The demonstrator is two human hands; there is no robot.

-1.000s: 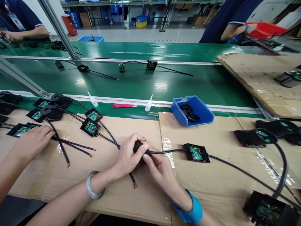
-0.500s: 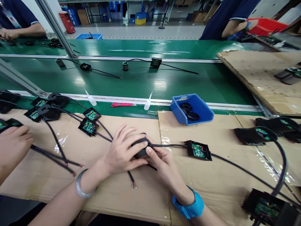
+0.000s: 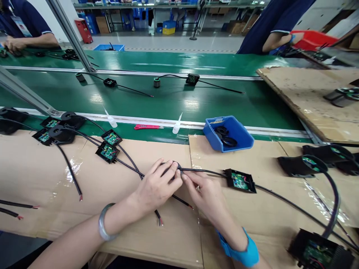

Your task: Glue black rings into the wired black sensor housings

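My left hand (image 3: 161, 185) is closed over a round black housing (image 3: 175, 164), its fingers curled over the top and covering most of it. At the housing's right edge, the thumb and fingertips of my right hand (image 3: 206, 190) pinch the black cable (image 3: 200, 170) where it comes out. This cable runs right to an open black box (image 3: 240, 181) with a green circuit board inside. Cables with bared ends (image 3: 159, 218) lie below my left hand. A grey bangle circles my left wrist and a blue band my right.
A blue bin (image 3: 228, 134) holds black rings. Beside it lie a small white bottle (image 3: 176, 128) and a red box cutter (image 3: 148, 127). More housings with open boxes (image 3: 108, 151) lie left, others (image 3: 303, 165) right. A green conveyor (image 3: 134, 108) carries further units. Two people stand across it.
Another person's hand at the left edge is gone, and the cables there have shifted left. My right fingers have moved from the housing's face to its cable side. The view has tilted slightly.
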